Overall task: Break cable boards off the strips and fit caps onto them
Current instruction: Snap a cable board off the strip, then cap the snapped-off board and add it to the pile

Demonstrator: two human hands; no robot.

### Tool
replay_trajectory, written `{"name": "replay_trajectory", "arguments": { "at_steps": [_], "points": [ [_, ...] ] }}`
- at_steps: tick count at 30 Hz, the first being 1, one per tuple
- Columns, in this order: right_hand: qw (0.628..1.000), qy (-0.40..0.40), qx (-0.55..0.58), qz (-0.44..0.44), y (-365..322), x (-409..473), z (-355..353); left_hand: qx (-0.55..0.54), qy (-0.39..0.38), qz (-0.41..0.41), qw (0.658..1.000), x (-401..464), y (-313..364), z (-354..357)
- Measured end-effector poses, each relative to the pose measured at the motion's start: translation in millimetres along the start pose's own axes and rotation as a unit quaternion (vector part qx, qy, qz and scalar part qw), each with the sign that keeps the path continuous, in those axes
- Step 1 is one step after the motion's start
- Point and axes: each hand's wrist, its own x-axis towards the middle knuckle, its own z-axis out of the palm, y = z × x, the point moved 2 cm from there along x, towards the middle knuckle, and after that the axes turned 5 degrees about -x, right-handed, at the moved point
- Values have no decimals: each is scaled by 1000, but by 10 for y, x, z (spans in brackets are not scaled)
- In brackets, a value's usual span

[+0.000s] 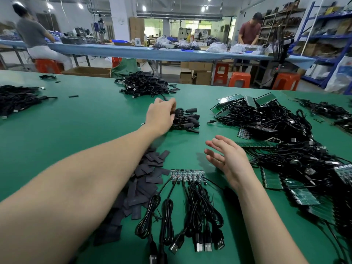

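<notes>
Head view: green table (95, 115) in a workshop, stools (239, 79) behind.

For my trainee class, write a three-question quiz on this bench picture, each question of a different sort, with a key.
1. True or false: the right hand grips a cable.
2. Which pile does the left hand reach? A. capped boards pile B. flat black caps C. strips heap
3. Fill in: the board strip nearest the person lies between the flat black caps and the ___ hand.

Key: 1 false, it is open above the green table; 2 A; 3 right.
</notes>
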Motion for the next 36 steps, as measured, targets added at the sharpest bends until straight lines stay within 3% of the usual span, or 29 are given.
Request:
{"name": "replay_trajectory", "arguments": {
  "at_steps": [3,8,12,17,20,22,26,30,36],
  "points": [
    [1000,-9,-22,5,30,13,11,109,-73,-2,991,28,-142,153],
    [998,-31,-56,10,51,11,41,35,-97,-70,992,-120,-82,273],
    [978,-50,-203,-5,35,0,44,-92,-31,-133,986,-414,132,210],
    [883,-46,-463,-67,-25,-7,-30,-233,-41,-165,957,-1036,527,297],
    [808,-69,-583,-52,-42,1,-54,-238,-56,-155,957,-1261,603,363],
    [785,-85,-613,-28,-47,-21,-44,-230,-63,-140,961,-1288,596,372],
    [787,-98,-609,8,-63,-40,2,-229,-81,-118,963,-1285,600,416],
    [849,-104,-511,83,-34,-103,53,-242,-80,-124,959,-1296,589,402],
    [835,-68,-543,55,-54,-85,51,-126,-60,-75,987,-1358,746,277]
  ]
}}
